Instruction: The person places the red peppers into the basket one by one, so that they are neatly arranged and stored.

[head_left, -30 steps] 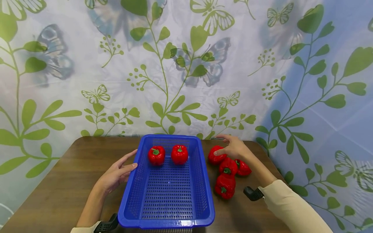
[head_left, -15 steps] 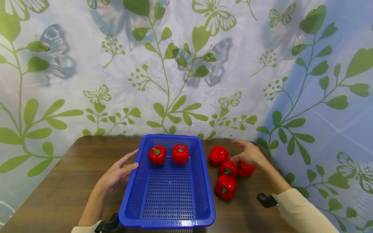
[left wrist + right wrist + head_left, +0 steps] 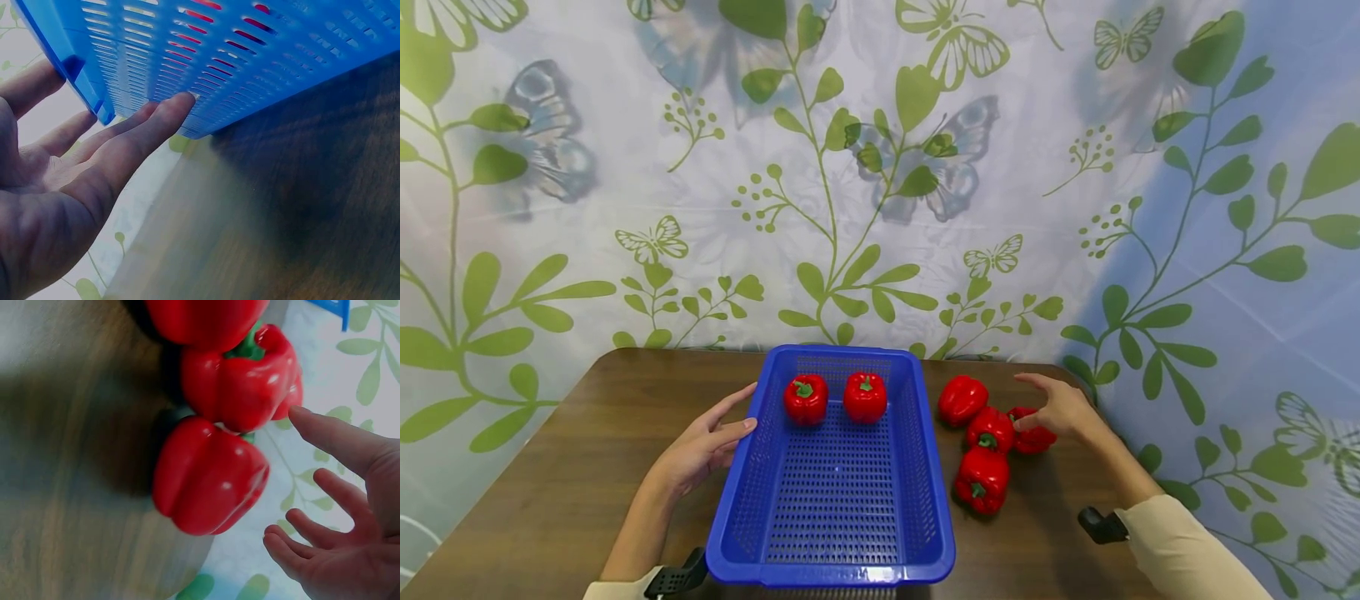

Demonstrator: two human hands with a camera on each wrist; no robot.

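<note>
A blue plastic basket [image 3: 833,575] with slotted walls holds two red bell peppers, a left one [image 3: 806,400] and a right one [image 3: 865,397], at its far end. My left hand [image 3: 700,450] touches the basket's left side, thumb on the rim and the other fingers extended along the slotted wall [image 3: 250,69]. Over the right part of the table my right hand [image 3: 1060,410] hovers with fingers spread, holding nothing. Its thumb overlaps the rightmost bell pepper [image 3: 1036,439] in the head view; in the right wrist view that bell pepper [image 3: 209,478] lies on its side beside the fingers.
Clustered right of the basket are three more red bell peppers: a far one [image 3: 962,400], a middle one [image 3: 989,429] and a near one [image 3: 982,481]. The brown wooden table [image 3: 565,467] ends against a leaf-and-butterfly printed curtain [image 3: 880,208].
My right hand has moved right and slightly nearer, from above the far bell pepper to the rightmost one, which shifted slightly right early on. The left hand stays at the basket.
</note>
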